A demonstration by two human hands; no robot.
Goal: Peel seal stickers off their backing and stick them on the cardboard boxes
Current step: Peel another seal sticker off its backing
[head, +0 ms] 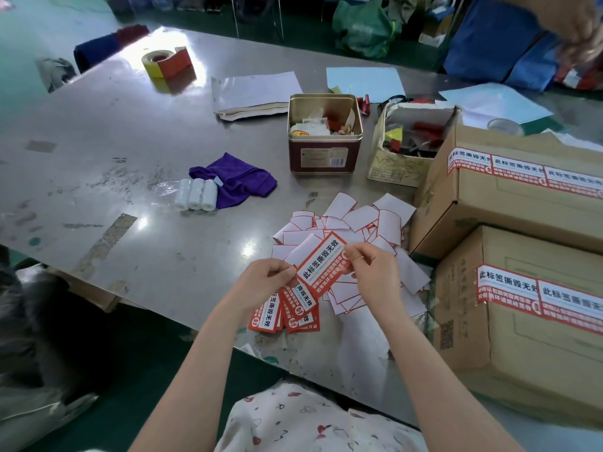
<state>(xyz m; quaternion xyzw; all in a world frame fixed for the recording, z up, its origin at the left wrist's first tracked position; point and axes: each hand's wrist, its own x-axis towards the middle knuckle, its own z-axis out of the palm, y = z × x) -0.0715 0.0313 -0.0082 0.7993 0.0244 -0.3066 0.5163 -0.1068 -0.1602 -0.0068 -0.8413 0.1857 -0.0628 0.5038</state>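
Observation:
My left hand (262, 282) grips a fanned stack of red-and-white seal stickers (293, 309) over the table's near edge. The top seal sticker (321, 264) lies tilted on that stack, and my right hand (375, 272) pinches its upper right corner between thumb and finger. Behind my hands lies a pile of peeled white backing sheets (359, 223) with red borders. At the right stand two cardboard boxes: the near box (509, 347) and the far box (509, 203). Each carries a row of red seal stickers (509, 288) along its top edge.
A metal tin (324, 158) and an open carton of odds and ends (408, 148) stand behind the backing pile. A purple cloth (235, 179) and three white rolls (195, 194) lie to the left. A tape roll (163, 62) sits far back. Another person's arm (574, 24) shows top right.

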